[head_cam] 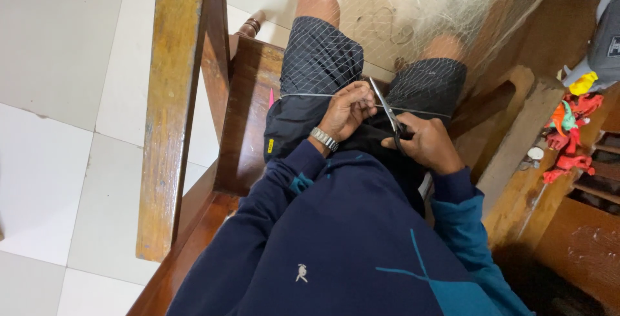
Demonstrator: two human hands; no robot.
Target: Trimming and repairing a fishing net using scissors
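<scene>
A thin white fishing net (400, 12) lies draped over my knees and dark shorts, with its edge cord (303, 95) stretched across my lap. My left hand (347, 111), with a metal watch on the wrist, pinches the net and cord near the middle. My right hand (427, 143) grips the handles of a pair of scissors (385, 107), whose blades point up toward my left hand's fingers and cross the cord. I sit on a wooden chair (248, 116).
A wooden armrest (169, 109) runs along my left; white floor tiles (58, 96) lie beyond it. On my right stands wooden furniture (516, 161) with red and orange plastic items (568, 135) and a grey bag (604, 45).
</scene>
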